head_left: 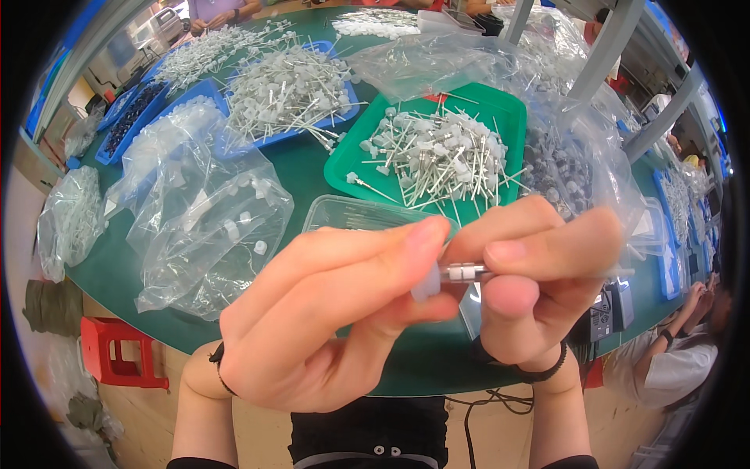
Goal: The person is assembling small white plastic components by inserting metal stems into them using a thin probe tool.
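Pinching a white cap (426, 286) in left hand (328, 320), right hand (539, 289) gripping small metal pin (462, 272), misaligned push likely bends pin or drops cap over green bench (312, 176)

- The table (312, 168) is dark green, and every place below is told from it.
- On its middle, the tray (351, 160) is bright green and holds white-capped silver pins (437, 156).
- At its far left, the trays (195, 90) are blue; one holds dark pieces (129, 117), another pale white pins (285, 90).
- On its left part, the bags (207, 227) are clear with white caps inside.
- Below its near left edge, the stool (117, 352) is red.
- Above its near edge, the left hand (328, 320) pinches a white cap (426, 285) and the right hand (539, 281) a silver pin (462, 272).
- Both wrists wear black bands (547, 369).
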A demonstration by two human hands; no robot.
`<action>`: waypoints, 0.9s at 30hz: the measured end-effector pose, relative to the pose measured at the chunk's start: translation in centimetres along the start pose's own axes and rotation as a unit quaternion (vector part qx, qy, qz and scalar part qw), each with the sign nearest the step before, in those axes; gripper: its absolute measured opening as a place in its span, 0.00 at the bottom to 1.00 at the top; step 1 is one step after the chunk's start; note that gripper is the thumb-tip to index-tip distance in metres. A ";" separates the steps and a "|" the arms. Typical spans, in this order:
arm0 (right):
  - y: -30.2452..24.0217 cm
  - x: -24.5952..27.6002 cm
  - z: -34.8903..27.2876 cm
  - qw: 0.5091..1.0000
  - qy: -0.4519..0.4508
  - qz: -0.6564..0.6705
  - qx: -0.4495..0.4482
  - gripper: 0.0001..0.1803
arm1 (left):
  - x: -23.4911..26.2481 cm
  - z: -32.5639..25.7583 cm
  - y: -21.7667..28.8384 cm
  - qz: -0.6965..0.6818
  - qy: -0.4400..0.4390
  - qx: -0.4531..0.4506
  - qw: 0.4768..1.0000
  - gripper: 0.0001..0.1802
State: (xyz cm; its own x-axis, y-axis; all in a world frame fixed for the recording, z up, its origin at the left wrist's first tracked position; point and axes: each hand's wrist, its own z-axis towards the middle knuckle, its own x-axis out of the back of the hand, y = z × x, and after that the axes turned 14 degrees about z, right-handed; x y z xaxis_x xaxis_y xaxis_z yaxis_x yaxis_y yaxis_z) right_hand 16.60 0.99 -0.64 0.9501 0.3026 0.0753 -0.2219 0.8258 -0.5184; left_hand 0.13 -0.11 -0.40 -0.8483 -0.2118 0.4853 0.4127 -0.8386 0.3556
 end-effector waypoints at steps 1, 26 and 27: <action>0.1 0.0 0.0 1.000 -0.003 -0.004 0.006 0.16 | 0.0 0.0 0.0 0.004 0.001 -0.001 1.000 0.14; 3.7 1.2 0.1 0.920 0.164 0.198 -0.296 0.07 | 2.4 -2.5 -5.9 -0.137 -0.060 0.301 0.942 0.09; 4.5 2.2 0.2 0.941 0.157 0.109 -0.281 0.08 | 3.1 -3.5 -7.1 -0.032 -0.140 0.292 0.946 0.08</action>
State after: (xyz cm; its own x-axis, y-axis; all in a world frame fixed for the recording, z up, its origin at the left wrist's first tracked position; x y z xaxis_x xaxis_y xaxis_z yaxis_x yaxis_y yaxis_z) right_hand 17.63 5.48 -2.60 0.9331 0.2063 -0.2947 -0.3518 0.3528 -0.8670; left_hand -6.60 3.42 -4.15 -0.7902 0.0399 0.6116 0.5460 -0.4075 0.7320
